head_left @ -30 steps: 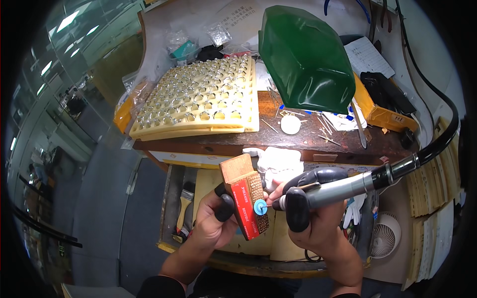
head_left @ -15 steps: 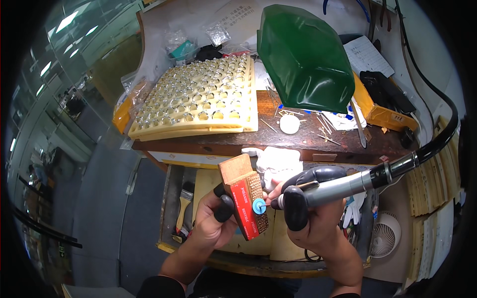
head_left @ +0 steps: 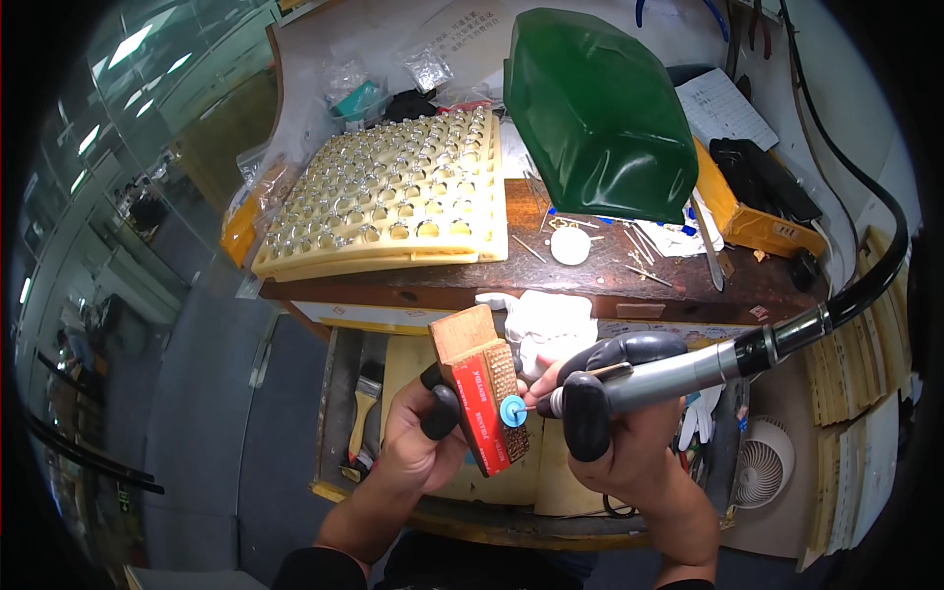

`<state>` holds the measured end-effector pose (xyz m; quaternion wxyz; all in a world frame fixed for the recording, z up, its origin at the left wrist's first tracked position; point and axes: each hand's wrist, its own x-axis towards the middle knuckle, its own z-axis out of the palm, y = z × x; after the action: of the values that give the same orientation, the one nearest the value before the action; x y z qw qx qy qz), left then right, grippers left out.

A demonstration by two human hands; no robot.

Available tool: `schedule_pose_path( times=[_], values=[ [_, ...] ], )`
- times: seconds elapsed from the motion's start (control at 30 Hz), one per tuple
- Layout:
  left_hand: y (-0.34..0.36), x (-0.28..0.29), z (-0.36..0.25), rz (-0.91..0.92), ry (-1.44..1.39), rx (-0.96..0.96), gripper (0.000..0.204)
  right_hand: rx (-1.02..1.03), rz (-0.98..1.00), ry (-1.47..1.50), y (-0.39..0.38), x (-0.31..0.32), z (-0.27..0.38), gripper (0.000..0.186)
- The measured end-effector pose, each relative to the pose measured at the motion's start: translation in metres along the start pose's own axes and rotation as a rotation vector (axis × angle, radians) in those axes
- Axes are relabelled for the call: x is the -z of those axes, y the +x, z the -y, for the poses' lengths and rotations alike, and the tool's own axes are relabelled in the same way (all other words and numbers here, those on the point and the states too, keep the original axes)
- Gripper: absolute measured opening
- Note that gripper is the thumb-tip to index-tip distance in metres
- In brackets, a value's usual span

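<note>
My left hand (head_left: 421, 454), with black finger covers on thumb and finger, grips a wooden block (head_left: 477, 418) with a red label and a brown, studded face. In my right hand (head_left: 634, 462), also in black covers, lies a silver rotary handpiece (head_left: 678, 377) on a black flexible shaft. A small light-blue disc (head_left: 512, 411) on its thin spindle rests at the studded face of the block. Behind both hands, a crumpled white glove (head_left: 553, 329) hangs at the bench edge.
A cream tray (head_left: 393, 251) holding many rings covers the bench's left side. A green shield (head_left: 610, 128) stands at its right. Burs and a white ball (head_left: 570, 246) lie between them. Below my hands is an open drawer (head_left: 462, 506) with a brush (head_left: 365, 413); a fan (head_left: 765, 462) sits right.
Hardly anything differs. Both hands hold the same grip, and the blue disc stays at the block's studded face. The whole view has shifted very slightly.
</note>
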<state>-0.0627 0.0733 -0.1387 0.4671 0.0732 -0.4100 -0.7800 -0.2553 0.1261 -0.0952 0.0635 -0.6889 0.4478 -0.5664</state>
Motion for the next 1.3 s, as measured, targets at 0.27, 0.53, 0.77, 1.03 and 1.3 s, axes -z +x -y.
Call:
schedule_pose_path(
  times=[0.27,0.53,0.77,1.03,1.3],
  values=[
    [0.000,0.003,0.002,0.001,-0.006,-0.005,0.043,-0.004,-0.130,0.050,-0.001,-0.006,-0.005,0.017],
    [0.002,-0.001,0.000,0.019,0.024,0.000,0.050,0.005,-0.126,0.069,-0.002,-0.009,-0.008,0.018],
    [0.001,0.000,0.001,-0.006,0.047,-0.002,0.048,-0.010,-0.138,0.071,-0.003,-0.010,-0.008,0.019],
    [0.001,0.000,0.001,-0.012,0.010,-0.007,0.044,-0.008,-0.018,0.055,0.002,-0.003,-0.003,0.025],
    [0.000,0.004,0.002,-0.004,0.021,-0.005,0.046,-0.017,-0.014,0.013,0.000,-0.001,-0.002,0.024]
  ],
)
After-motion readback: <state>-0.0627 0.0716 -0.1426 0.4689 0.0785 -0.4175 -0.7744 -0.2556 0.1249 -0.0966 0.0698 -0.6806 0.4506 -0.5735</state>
